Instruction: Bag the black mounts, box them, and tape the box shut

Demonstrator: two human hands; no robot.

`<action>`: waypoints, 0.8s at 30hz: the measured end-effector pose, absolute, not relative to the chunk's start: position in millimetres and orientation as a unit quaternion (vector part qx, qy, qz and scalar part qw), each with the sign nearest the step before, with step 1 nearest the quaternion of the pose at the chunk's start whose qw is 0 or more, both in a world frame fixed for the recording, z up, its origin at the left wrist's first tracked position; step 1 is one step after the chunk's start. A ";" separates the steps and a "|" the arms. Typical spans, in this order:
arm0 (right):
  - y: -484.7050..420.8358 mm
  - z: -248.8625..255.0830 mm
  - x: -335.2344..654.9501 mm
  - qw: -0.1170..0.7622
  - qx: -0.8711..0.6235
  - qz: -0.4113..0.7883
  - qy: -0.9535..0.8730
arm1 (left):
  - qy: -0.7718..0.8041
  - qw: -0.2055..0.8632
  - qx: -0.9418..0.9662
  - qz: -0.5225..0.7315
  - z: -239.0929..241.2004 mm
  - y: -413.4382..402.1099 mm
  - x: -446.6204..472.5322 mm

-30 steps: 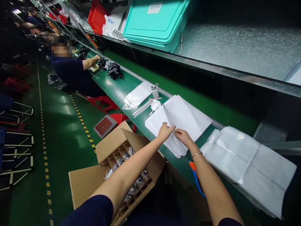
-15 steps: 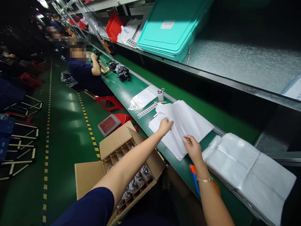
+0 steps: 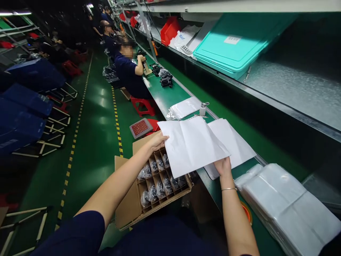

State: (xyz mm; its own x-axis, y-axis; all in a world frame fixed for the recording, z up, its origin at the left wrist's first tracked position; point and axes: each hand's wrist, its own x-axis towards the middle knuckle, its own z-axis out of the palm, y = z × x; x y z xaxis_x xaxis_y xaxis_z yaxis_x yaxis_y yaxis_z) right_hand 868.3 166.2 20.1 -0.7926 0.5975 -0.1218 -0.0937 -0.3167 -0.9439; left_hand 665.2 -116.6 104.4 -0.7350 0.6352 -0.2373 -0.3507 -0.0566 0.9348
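Observation:
A white sheet of paper (image 3: 195,147) hangs between my two hands, lifted above the bench edge and partly over an open cardboard box (image 3: 128,209). My left hand (image 3: 158,141) pinches its left edge, thumb on top. At the lower right corner my right hand (image 3: 223,165) grips the sheet, its fingers partly hidden underneath. More white paper (image 3: 234,142) lies on the green bench behind the held sheet. Inside the box, cardboard dividers separate several dark parts wrapped in clear plastic (image 3: 160,190); the sheet covers the box's far right part.
Stacked clear plastic bags (image 3: 282,192) lie at the bench's right, beside an orange tape roll (image 3: 246,213). Farther along stand a small white bottle (image 3: 203,109) and flat plastic bags (image 3: 185,107). A co-worker (image 3: 130,71) sits at the bench. A teal bin (image 3: 229,49) rests on the shelf above.
Both hands have lifted a sheet off the paper pile and brought it left, toward the box. The head view has turned left, so the surroundings appear shifted right.

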 end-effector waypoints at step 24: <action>-11.3 121.5 833.9 -0.008 0.015 0.395 -0.919 | 0.718 0.358 -0.217 0.556 -68.4 -249.1 755.2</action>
